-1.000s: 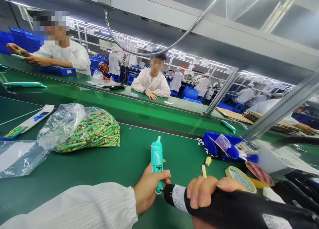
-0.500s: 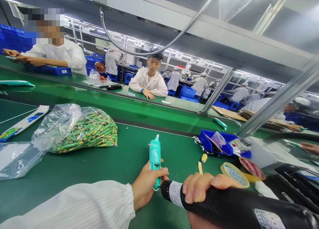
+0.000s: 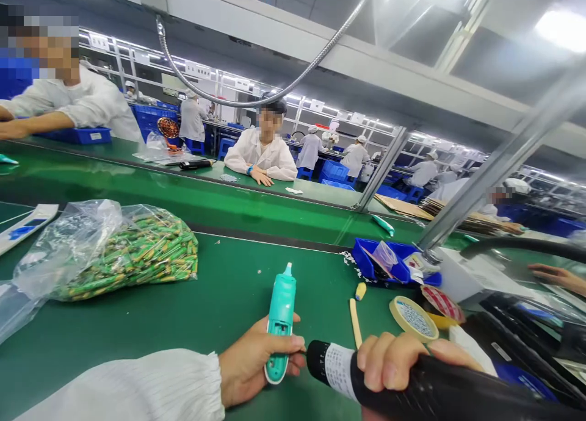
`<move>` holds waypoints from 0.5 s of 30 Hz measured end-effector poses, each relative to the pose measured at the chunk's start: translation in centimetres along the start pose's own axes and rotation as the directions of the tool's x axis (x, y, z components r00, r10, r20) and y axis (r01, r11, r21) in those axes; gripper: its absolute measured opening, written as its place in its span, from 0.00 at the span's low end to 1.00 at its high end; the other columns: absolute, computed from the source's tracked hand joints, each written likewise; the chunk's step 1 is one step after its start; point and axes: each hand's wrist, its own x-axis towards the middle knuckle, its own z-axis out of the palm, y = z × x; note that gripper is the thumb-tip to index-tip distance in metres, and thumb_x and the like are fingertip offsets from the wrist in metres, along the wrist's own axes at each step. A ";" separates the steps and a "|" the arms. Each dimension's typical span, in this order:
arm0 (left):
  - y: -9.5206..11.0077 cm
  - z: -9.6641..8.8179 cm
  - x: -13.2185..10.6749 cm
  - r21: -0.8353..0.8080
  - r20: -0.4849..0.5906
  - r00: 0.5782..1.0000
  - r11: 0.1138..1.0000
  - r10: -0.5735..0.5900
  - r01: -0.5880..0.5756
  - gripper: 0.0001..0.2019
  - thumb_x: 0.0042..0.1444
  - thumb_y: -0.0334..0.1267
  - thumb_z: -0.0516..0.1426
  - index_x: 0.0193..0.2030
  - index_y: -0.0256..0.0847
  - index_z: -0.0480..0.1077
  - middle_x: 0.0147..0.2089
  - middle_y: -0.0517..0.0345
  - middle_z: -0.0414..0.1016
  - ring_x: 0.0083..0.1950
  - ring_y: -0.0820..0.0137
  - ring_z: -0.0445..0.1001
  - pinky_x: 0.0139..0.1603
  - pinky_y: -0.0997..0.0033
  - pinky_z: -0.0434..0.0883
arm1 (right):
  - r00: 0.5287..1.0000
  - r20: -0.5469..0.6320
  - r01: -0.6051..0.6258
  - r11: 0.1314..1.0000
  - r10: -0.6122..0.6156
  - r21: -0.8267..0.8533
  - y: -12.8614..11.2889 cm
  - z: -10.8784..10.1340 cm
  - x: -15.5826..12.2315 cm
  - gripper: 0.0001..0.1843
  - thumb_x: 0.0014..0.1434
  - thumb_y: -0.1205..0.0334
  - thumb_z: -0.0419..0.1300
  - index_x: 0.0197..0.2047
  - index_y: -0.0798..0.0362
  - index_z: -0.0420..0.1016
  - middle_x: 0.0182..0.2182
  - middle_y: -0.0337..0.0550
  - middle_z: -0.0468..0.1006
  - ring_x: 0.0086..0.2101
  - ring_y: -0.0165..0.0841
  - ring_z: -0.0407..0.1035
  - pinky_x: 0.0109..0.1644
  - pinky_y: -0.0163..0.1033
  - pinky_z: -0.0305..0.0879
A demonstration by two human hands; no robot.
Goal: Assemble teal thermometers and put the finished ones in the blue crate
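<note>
My left hand (image 3: 251, 365) grips a teal handheld device (image 3: 280, 317) near its lower end and holds it almost upright on the green table (image 3: 192, 323). My right hand (image 3: 403, 360) is wrapped round a thick black power tool (image 3: 412, 387) with a white label. The tool's front end points left, right beside the bottom of the teal device. A white sleeve covers my left forearm.
A clear bag of green-and-yellow batteries (image 3: 119, 250) lies at the left. A blue tray (image 3: 389, 262), a tape roll (image 3: 409, 315) and a yellow stick (image 3: 355, 322) sit at the right. Several people in white coats work across the conveyor belt (image 3: 183, 192). A metal post (image 3: 499, 165) rises at the right.
The view has swung to the right, so the bag and tray slid left in the picture. The teal device now leans slightly right. Both hands keep their grips.
</note>
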 end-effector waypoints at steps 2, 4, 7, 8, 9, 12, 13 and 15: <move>0.0 0.1 0.0 0.021 -0.014 1.000 1.000 0.003 -0.002 0.29 0.35 0.33 0.66 0.45 0.33 0.60 0.21 0.64 0.70 0.22 0.75 0.69 0.27 0.74 0.66 | 0.998 0.063 -0.006 1.000 0.005 0.024 0.5 -1.0 -0.2 0.14 0.58 0.51 0.51 0.26 0.47 0.69 0.13 0.33 0.64 0.11 0.29 0.57 0.14 0.35 0.57; 0.1 0.0 0.0 0.071 -0.034 0.999 0.997 0.015 -0.012 0.30 0.34 0.35 0.67 0.45 0.33 0.60 0.20 0.64 0.70 0.22 0.76 0.68 0.27 0.75 0.65 | 0.991 0.136 -0.012 0.998 0.005 0.054 0.5 -2.3 -0.5 0.20 0.61 0.50 0.45 0.23 0.47 0.68 0.11 0.34 0.63 0.10 0.29 0.57 0.13 0.34 0.56; 0.5 0.1 0.4 0.187 -0.046 0.999 0.982 0.028 -0.019 0.33 0.32 0.39 0.69 0.45 0.33 0.60 0.19 0.64 0.70 0.22 0.75 0.67 0.26 0.74 0.65 | 0.990 0.139 0.021 0.997 -0.032 0.080 -0.3 -4.9 -0.7 0.22 0.61 0.48 0.43 0.23 0.47 0.69 0.10 0.34 0.64 0.09 0.29 0.57 0.12 0.34 0.56; 0.6 0.4 0.7 0.219 -0.041 0.999 0.975 0.035 -0.025 0.34 0.31 0.40 0.69 0.44 0.34 0.60 0.20 0.64 0.70 0.22 0.74 0.67 0.26 0.73 0.65 | 0.990 0.142 0.012 0.998 -0.021 0.068 -0.9 -5.8 -0.6 0.23 0.61 0.48 0.43 0.23 0.46 0.70 0.10 0.34 0.65 0.09 0.29 0.58 0.12 0.34 0.57; 0.7 0.8 1.1 0.240 -0.033 0.998 0.970 0.048 -0.039 0.34 0.30 0.41 0.70 0.44 0.34 0.60 0.20 0.64 0.70 0.22 0.73 0.68 0.26 0.73 0.65 | 0.988 0.156 -0.020 0.999 0.014 0.036 -1.6 -6.8 -0.5 0.23 0.61 0.48 0.43 0.23 0.46 0.70 0.10 0.35 0.66 0.10 0.30 0.59 0.13 0.34 0.58; 0.8 3.7 3.2 0.279 0.046 0.994 0.954 0.099 -0.108 0.31 0.33 0.39 0.69 0.43 0.36 0.60 0.21 0.64 0.70 0.23 0.73 0.68 0.27 0.73 0.66 | 0.948 0.255 -0.168 0.979 0.193 -0.116 -4.2 -9.1 0.4 0.26 0.61 0.48 0.42 0.22 0.47 0.73 0.11 0.39 0.69 0.13 0.34 0.65 0.16 0.38 0.64; 0.7 5.2 4.1 0.289 0.086 0.990 0.948 0.114 -0.134 0.28 0.35 0.38 0.68 0.42 0.36 0.61 0.21 0.64 0.69 0.23 0.74 0.68 0.27 0.73 0.66 | 0.936 0.266 -0.196 0.969 0.231 -0.151 -5.1 -9.6 0.7 0.26 0.61 0.48 0.43 0.22 0.48 0.74 0.11 0.40 0.70 0.14 0.35 0.66 0.17 0.39 0.65; 0.4 8.9 6.5 0.291 0.164 0.976 0.938 0.144 -0.188 0.22 0.39 0.34 0.65 0.40 0.36 0.61 0.22 0.64 0.69 0.23 0.74 0.68 0.28 0.72 0.66 | 0.935 0.239 -0.222 0.958 0.261 -0.180 -6.3 -10.3 0.9 0.25 0.60 0.48 0.44 0.22 0.48 0.75 0.12 0.42 0.71 0.15 0.36 0.67 0.17 0.41 0.66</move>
